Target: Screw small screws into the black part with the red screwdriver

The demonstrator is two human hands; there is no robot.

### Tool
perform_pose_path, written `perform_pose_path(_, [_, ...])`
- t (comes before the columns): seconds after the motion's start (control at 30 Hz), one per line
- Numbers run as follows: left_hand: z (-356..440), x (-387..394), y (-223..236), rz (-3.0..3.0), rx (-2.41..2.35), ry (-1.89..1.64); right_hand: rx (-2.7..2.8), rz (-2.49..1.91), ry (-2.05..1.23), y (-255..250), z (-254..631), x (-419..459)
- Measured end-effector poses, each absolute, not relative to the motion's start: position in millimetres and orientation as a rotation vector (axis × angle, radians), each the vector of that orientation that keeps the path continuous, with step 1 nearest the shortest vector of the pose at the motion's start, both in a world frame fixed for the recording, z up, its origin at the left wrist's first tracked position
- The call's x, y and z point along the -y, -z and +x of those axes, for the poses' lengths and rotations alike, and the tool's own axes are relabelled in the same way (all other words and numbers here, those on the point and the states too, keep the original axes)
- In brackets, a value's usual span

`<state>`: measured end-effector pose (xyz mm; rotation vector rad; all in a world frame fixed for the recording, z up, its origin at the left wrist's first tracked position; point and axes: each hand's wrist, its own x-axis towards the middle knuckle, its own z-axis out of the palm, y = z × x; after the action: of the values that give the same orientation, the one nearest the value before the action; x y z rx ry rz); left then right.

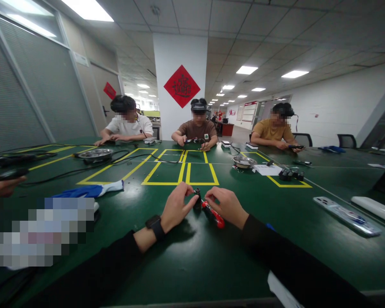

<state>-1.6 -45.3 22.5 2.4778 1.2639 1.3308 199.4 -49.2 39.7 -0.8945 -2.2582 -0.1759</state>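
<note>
My left hand is closed in a pinch on a small black part held upright just above the green table. A black watch sits on that wrist. My right hand is wrapped round a screwdriver with a red and black handle; its tip points up-left at the black part. The two hands are close together, almost touching, in front of the yellow taped rectangles.
Three other people sit across the table at work. A metal bowl and small black parts lie to the right, another metal dish and cables to the left. A blue and white glove and flat white devices lie nearby.
</note>
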Motion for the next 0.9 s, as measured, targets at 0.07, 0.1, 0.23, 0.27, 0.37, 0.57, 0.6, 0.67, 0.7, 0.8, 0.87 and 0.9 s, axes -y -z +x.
perform_pose_path(0.07, [-2.1,41.4,-19.2,2.552,-1.239,-1.359,2.284,-0.908,0.200,-39.5,200.1,47.9])
perform_pose_path(0.1, [-2.0,39.1,-16.6,2.584,-1.212,-1.327,2.303,-0.911,0.217,-39.3,200.0,47.4])
perform_pose_path(0.23, [-1.0,30.1,-6.7,2.516,-1.158,-1.128,2.393,-0.948,0.317,-39.3,197.2,46.4])
perform_pose_path(0.27, [-0.8,28.6,-5.6,2.480,-1.146,-1.095,2.411,-0.959,0.349,-39.7,196.2,46.3])
perform_pose_path(0.37, [-0.3,27.5,-6.4,2.405,-1.124,-1.065,2.451,-0.972,0.444,-41.5,193.7,46.0])
perform_pose_path(0.57, [1.6,32.5,-10.3,2.397,-1.128,-1.067,2.506,-0.920,0.546,-42.4,192.1,45.0])
perform_pose_path(0.6, [1.9,32.8,-10.2,2.395,-1.126,-1.066,2.509,-0.912,0.548,-42.2,191.9,44.9])
perform_pose_path(0.67, [2.2,32.6,-9.8,2.391,-1.124,-1.063,2.518,-0.894,0.544,-41.8,191.5,44.8])
perform_pose_path(0.7, [2.3,32.2,-9.5,2.392,-1.125,-1.062,2.521,-0.887,0.540,-41.5,191.3,44.7])
perform_pose_path(0.8, [2.1,30.9,-8.5,2.404,-1.133,-1.070,2.523,-0.865,0.534,-40.5,190.8,44.4])
perform_pose_path(0.87, [2.0,30.3,-8.0,2.410,-1.128,-1.076,2.524,-0.852,0.540,-39.9,190.6,44.0])
perform_pose_path(0.9, [2.0,30.1,-7.8,2.411,-1.123,-1.078,2.526,-0.846,0.544,-39.6,190.5,43.8])
